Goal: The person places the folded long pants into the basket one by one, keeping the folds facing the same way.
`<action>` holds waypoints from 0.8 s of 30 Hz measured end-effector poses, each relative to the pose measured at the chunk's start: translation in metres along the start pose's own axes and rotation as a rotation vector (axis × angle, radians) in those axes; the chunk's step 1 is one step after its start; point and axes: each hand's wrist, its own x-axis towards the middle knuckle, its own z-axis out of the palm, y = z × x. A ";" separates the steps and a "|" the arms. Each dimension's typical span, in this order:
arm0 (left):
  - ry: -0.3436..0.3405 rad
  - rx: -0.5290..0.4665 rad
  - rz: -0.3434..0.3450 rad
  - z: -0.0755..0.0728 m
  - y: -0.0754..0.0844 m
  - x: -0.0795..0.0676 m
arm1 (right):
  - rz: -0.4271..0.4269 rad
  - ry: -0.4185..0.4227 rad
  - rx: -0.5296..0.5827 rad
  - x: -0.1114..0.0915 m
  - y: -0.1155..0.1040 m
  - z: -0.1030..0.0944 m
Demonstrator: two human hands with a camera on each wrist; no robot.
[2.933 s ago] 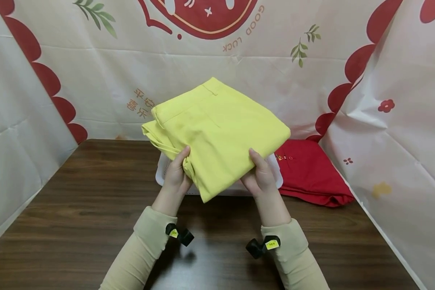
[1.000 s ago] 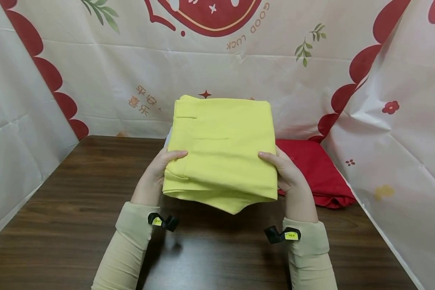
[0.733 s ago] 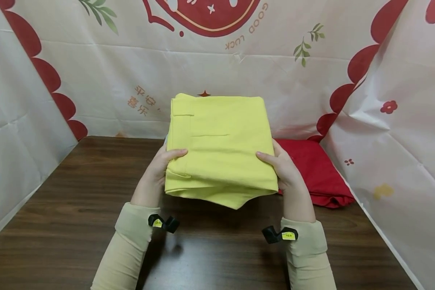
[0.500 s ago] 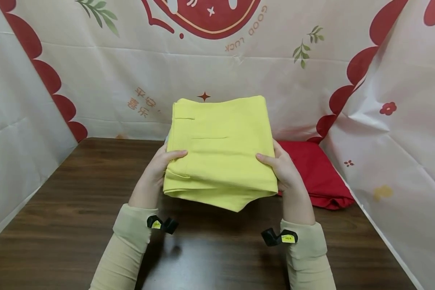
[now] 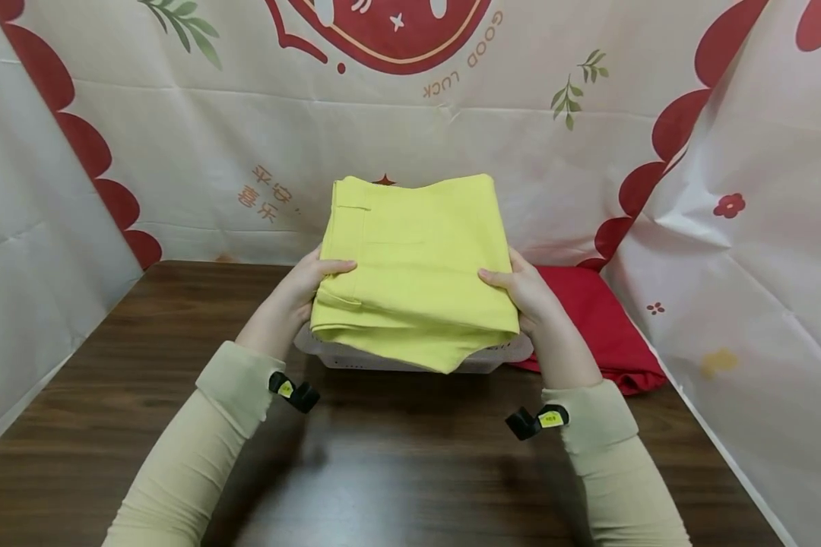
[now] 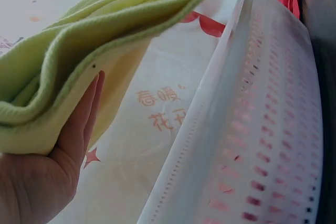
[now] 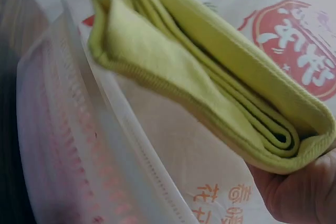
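Folded yellow trousers (image 5: pixel 417 266), with belt loops along the left edge, are held up over a white perforated plastic basket (image 5: pixel 345 358). My left hand (image 5: pixel 299 289) grips their left side, thumb on top and fingers underneath. On the opposite side, my right hand (image 5: pixel 534 296) holds them the same way. Stacked folds of the trousers (image 6: pixel 121 30) show edge-on in the left wrist view, above the basket wall (image 6: pixel 283 129). The right wrist view shows the folded layers (image 7: pixel 210 77) and the basket's side (image 7: pixel 63 145). Most of the basket's inside is hidden from the head view.
A folded red cloth (image 5: pixel 595 319) lies on the dark wooden table (image 5: pixel 410 456), right of the basket. Printed white curtains (image 5: pixel 410 129) enclose the back and both sides.
The trousers have turned from a diagonal to a square position. Since half a second ago, both hands have moved them slightly forward, and the basket's front edge shows below them.
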 end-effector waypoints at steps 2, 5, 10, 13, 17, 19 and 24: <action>0.005 0.015 -0.017 0.000 0.005 0.005 | 0.007 -0.010 -0.003 0.004 -0.005 0.000; 0.021 0.031 -0.046 -0.001 0.010 0.010 | 0.025 -0.020 -0.009 0.011 -0.010 -0.001; 0.039 0.085 -0.103 -0.004 0.011 0.020 | 0.085 -0.024 -0.029 0.022 -0.008 -0.004; 0.064 0.138 -0.140 -0.008 0.008 0.025 | 0.117 -0.028 -0.061 0.028 -0.004 -0.007; 0.091 0.204 -0.196 -0.015 0.004 0.030 | 0.145 -0.024 -0.128 0.035 0.002 -0.010; 0.095 0.233 -0.226 -0.018 0.001 0.031 | 0.164 -0.022 -0.164 0.037 0.005 -0.011; 0.099 0.289 -0.292 -0.025 -0.006 0.032 | 0.242 -0.004 -0.239 0.040 0.014 -0.015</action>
